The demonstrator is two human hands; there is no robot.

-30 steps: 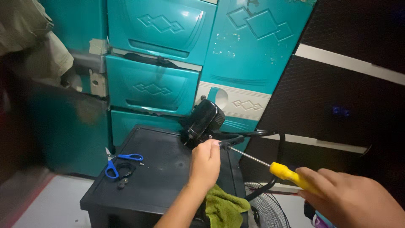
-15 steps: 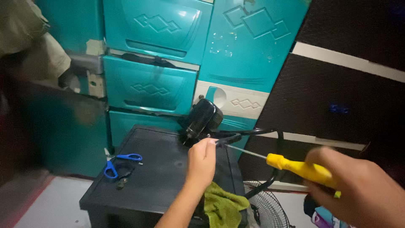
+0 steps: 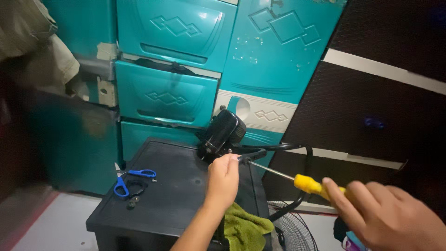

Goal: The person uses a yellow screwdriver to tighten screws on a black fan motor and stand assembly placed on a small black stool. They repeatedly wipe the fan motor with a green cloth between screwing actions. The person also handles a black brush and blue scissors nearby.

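Here, atop a low black table (image 3: 172,195), near its far right corner: a black motor housing (image 3: 224,132), tilted, with its lower end close to the tabletop and its rounded back toward the teal plastic drawer cabinet (image 3: 186,69) behind. Left hand (image 3: 223,179) reaching over the table's right edge, fingers curled closed at the base of the motor, just where a black arm or cable (image 3: 278,148) runs off to the right; exactly what is pinched there, hard to tell. Right hand (image 3: 390,218) at the lower right of the head view, blurred, closed around the yellow handle of a screwdriver (image 3: 304,182). Metal shaft angled up and left, tip meeting the spot by the left thumb and fingers, beside the motor's base.

Toward the table's near left corner: blue-handled scissors (image 3: 127,179), lying flat, blades pointing to the left edge. Just beside them, a small dark ring-shaped part (image 3: 137,189) and a tiny dark piece or two, too small to identify. Off the table's right edge, below the left wrist: a crumpled green cloth (image 3: 246,227). Further right, low on the floor: a wire fan grille (image 3: 295,230), partly hidden behind the black cable. Behind the right hand, a dark brown panel (image 3: 381,93) with pale horizontal stripes.
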